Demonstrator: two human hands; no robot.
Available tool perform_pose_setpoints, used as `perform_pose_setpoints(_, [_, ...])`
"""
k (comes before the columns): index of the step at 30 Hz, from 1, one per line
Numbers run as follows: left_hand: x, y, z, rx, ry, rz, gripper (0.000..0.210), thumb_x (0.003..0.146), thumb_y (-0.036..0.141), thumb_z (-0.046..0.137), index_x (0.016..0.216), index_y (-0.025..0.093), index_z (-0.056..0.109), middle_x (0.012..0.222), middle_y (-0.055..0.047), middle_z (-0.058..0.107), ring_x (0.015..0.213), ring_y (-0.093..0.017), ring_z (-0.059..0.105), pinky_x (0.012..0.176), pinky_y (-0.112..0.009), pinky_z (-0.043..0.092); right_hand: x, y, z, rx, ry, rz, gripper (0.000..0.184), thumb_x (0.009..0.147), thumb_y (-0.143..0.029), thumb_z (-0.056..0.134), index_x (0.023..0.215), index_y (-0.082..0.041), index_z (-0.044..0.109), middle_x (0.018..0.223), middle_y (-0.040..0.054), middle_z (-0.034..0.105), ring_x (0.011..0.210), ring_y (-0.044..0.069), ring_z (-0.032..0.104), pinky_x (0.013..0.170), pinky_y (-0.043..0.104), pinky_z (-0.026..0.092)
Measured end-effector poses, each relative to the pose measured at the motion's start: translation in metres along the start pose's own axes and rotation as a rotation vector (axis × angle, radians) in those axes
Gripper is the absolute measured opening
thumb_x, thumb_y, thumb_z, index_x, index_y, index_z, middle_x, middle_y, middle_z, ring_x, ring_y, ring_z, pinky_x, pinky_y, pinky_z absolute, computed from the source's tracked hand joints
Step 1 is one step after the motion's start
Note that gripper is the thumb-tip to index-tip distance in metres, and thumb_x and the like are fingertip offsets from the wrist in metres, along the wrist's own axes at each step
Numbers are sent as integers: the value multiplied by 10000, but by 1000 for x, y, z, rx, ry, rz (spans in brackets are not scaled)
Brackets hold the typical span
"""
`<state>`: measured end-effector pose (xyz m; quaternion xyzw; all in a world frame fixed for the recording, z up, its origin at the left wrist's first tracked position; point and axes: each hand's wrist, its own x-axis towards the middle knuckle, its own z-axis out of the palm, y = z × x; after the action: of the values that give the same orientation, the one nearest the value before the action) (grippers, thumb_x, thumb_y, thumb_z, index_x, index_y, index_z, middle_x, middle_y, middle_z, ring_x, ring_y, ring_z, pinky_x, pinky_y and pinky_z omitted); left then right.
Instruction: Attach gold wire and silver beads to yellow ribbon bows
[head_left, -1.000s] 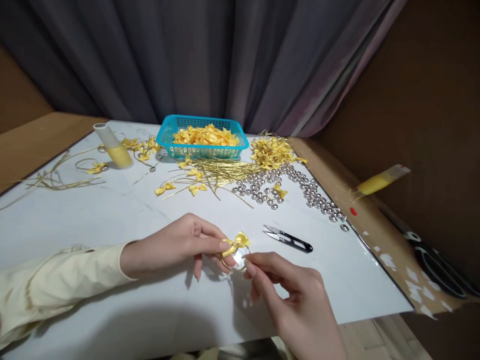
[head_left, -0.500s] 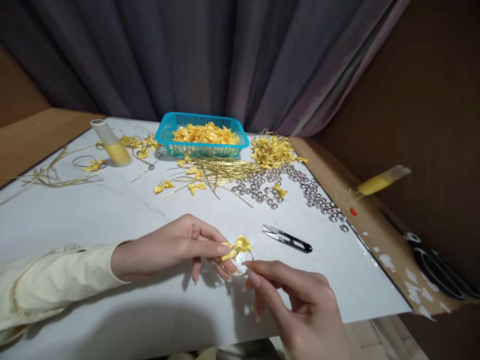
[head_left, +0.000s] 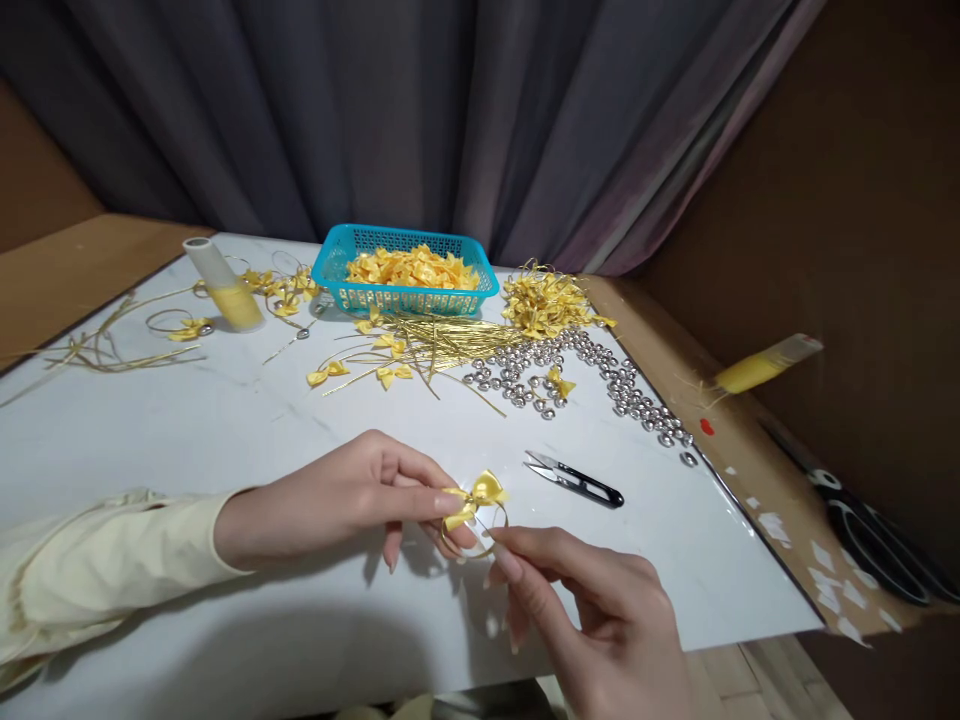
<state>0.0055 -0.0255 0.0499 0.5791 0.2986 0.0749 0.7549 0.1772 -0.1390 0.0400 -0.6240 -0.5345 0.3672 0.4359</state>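
Note:
Between thumb and fingers, my left hand (head_left: 375, 495) pinches a yellow ribbon bow (head_left: 487, 488) above the white tabletop. A loop of thin gold cord (head_left: 505, 520) hangs from the bow toward me. My right hand (head_left: 592, 600) has its thumb and index finger closed at the lower right side of this loop, pinching the cord. Whether a loose cord end is between those fingertips is too small to tell. Black-handled thread snips (head_left: 577, 480) lie just beyond my right hand, their blades pointing left.
Behind stands a blue basket (head_left: 352, 296) of yellow bows. Near it lie gold cords (head_left: 450, 340), a pile of corded bows (head_left: 547, 305) and many silver beads (head_left: 630, 390). Thread spools (head_left: 236, 300) stand left and lie right. Large scissors (head_left: 870, 540) rest at the right edge.
Both hands stay almost in place. The bow has turned slightly and shows a little more of its face; my right fingertips have shifted slightly lower.

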Motion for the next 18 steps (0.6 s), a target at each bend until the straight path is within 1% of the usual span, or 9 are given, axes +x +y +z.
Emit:
perform_pose_setpoints(7, [-2, 1, 1, -44, -23, -23, 225, 855, 299, 578, 872, 141, 738, 853, -80, 736, 780, -145, 671, 502, -112, 458, -3, 1, 4, 5, 39, -19, 180, 821, -290, 583, 865, -214, 741, 509, 9, 613, 396, 112, 522, 282, 168, 338])
perform_pose_setpoints(10, [-2, 1, 1, -107, -30, -44, 214, 855, 272, 579, 849, 123, 733, 860, -93, 735, 779, -151, 681, 486, -106, 446, -4, 1, 6, 4, 34, -25, 182, 831, -286, 574, 864, -206, 734, 508, 7, 605, 395, 112, 504, 337, 187, 393])
perform_pose_setpoints(13, [0, -2, 0, -214, -32, -84, 190, 842, 242, 592, 801, 113, 724, 880, -105, 735, 774, -160, 690, 444, -97, 418, -5, 1, 8, -30, 48, -61, 188, 847, -271, 552, 865, -197, 724, 501, 4, 588, 414, 116, 507, 395, 199, 430])
perform_pose_setpoints(15, [1, -4, 0, -277, -40, -106, 172, 827, 234, 609, 780, 111, 720, 877, -108, 737, 764, -160, 691, 422, -94, 403, -6, 1, 10, -67, 73, -80, 185, 853, -254, 543, 866, -194, 718, 493, 2, 579, 431, 120, 526, 383, 190, 414])
perform_pose_setpoints(18, [3, -6, -1, -322, -51, -121, 159, 814, 231, 627, 760, 111, 717, 864, -108, 738, 734, -150, 688, 408, -91, 395, -8, 0, 11, -112, 106, -118, 172, 851, -225, 540, 867, -194, 708, 481, -3, 576, 443, 122, 551, 324, 172, 346])
